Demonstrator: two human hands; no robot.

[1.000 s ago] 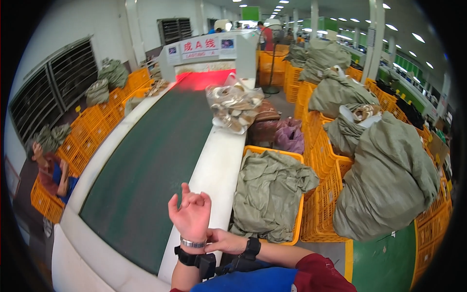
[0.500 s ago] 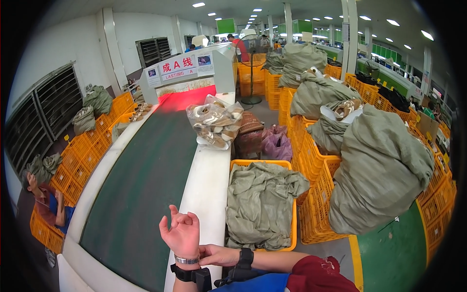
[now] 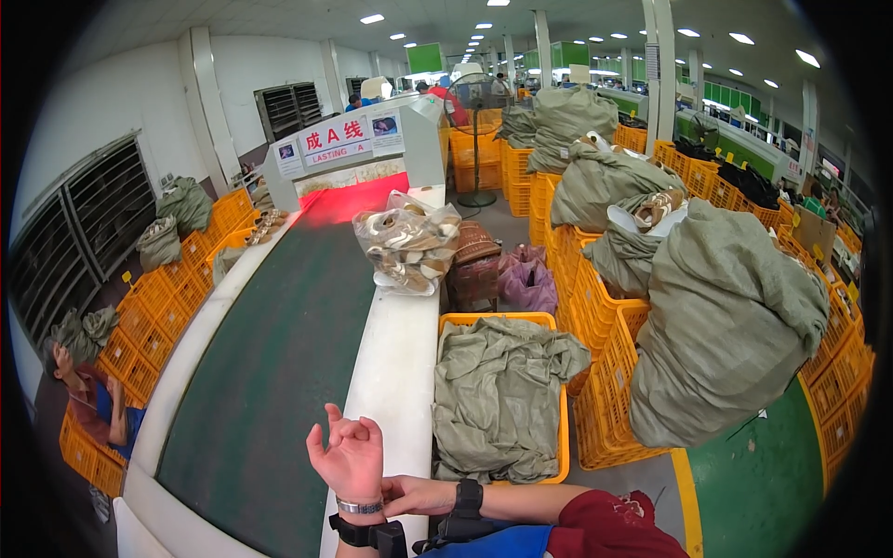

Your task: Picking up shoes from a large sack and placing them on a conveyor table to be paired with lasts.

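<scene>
My left hand (image 3: 348, 460) is raised over the near end of the conveyor's white side ledge, palm up. Its fingers are loosely bent and apart, with nothing in them. A silver wristwatch (image 3: 359, 507) circles the left wrist, above a black strap with a small box (image 3: 386, 538). From the right, my right hand (image 3: 406, 494) grips at the watch band, its thumb side showing and its other fingers hidden behind the left wrist. Another black strap (image 3: 468, 498) sits on my right wrist.
A green conveyor belt (image 3: 270, 344) runs ahead; on its white ledge (image 3: 395, 349) lies a clear bag of shoes (image 3: 406, 244). An orange crate (image 3: 564, 437) with a grey-green sack (image 3: 498, 395) stands right, beside stacked crates and a bulging sack (image 3: 730, 325). A person (image 3: 98, 400) is at far left.
The view has shifted slightly, so the surroundings sit a little differently. Both hands keep nearly the same pose, the right one still at the left wrist.
</scene>
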